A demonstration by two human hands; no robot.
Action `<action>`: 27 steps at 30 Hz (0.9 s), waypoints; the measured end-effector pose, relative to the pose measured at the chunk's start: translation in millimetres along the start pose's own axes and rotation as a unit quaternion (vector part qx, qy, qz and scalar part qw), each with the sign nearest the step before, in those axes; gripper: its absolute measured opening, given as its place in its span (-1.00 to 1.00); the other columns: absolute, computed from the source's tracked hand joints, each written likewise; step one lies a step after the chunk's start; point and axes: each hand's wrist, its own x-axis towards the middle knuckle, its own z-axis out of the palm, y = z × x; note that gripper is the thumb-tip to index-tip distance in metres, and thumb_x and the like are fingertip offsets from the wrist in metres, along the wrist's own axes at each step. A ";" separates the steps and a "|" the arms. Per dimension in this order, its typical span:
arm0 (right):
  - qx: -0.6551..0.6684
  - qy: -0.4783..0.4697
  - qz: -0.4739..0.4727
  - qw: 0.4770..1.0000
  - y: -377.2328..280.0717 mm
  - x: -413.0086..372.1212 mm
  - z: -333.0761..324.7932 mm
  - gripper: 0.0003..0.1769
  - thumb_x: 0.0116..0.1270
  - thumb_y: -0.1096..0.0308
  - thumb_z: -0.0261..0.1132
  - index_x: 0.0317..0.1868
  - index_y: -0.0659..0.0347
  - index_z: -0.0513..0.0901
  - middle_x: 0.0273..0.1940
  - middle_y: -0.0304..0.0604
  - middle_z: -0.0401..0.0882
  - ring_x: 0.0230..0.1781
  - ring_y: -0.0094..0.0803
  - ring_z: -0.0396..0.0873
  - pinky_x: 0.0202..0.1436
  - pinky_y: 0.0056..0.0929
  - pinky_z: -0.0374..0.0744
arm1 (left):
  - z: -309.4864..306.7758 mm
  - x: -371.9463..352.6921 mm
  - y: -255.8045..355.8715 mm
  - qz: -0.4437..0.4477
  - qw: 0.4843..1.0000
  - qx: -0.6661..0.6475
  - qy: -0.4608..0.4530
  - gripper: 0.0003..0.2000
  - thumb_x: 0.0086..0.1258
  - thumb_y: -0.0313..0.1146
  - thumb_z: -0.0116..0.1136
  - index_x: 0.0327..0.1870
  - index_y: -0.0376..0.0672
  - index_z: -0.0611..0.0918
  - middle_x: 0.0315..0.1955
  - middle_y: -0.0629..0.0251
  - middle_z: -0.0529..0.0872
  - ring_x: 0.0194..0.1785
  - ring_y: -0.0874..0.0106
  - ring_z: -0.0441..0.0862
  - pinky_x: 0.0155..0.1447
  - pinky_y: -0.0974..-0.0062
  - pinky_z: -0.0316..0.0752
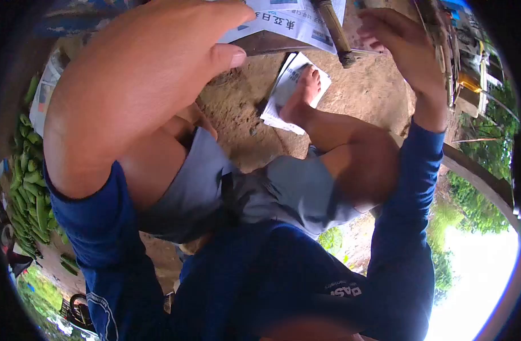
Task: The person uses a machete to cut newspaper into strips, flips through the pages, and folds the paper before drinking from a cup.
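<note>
My left hand (209,40) is large at the upper left, its thumb held apart from the fingers. It reaches over the left side of a newspaper sheet (320,35) printed with large characters. A bamboo stick (335,31) lies across the sheet, its cut end pointing toward me. To the right of the stick, my right hand (394,37) hangs with fingers loosely bent and apart, close over a brown surface (356,34). No object shows between the fingers of either hand.
A bare foot (303,96) rests on a stack of folded newspapers (272,116) on the dirt floor (237,113). Long green vegetables (33,187) are piled at the left. A wooden beam (479,173) runs along the right, near a yellow object (469,83).
</note>
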 end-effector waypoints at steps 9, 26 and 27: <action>-0.196 -0.002 -0.159 0.968 70.9 52.2 16.8 -0.62 0.48 0.23 0.32 0.21 0.23 0.71 0.02 -0.14 0.78 -0.08 -0.39 0.72 0.02 -0.42 0.65 | -14.2 3.3 -14.4 -0.073 0.997 -0.006 -0.016 -0.62 0.61 -0.24 0.13 0.38 -0.10 0.57 -0.06 0.03 0.75 -0.02 0.22 0.70 0.10 0.34 0.56; -0.255 0.043 -0.070 0.963 -40.0 165.9 211.2 -0.16 0.31 -0.33 0.33 0.36 0.17 0.58 0.30 0.10 0.48 0.34 0.15 0.46 0.23 0.14 0.60 | -5.5 41.8 -83.5 -0.196 0.976 -0.100 0.005 -0.55 0.62 -0.09 0.12 0.33 -0.23 0.58 -0.07 0.25 0.73 -0.09 0.42 0.65 0.06 0.41 0.58; -0.242 0.046 -0.059 0.968 -44.1 166.8 215.0 -0.12 0.29 -0.35 0.33 0.36 0.21 0.56 0.31 0.11 0.47 0.35 0.14 0.45 0.23 0.16 0.59 | -4.1 44.0 -87.0 -0.199 0.976 -0.090 0.009 -0.54 0.61 -0.07 0.13 0.33 -0.23 0.58 -0.06 0.24 0.74 -0.10 0.41 0.65 0.06 0.40 0.58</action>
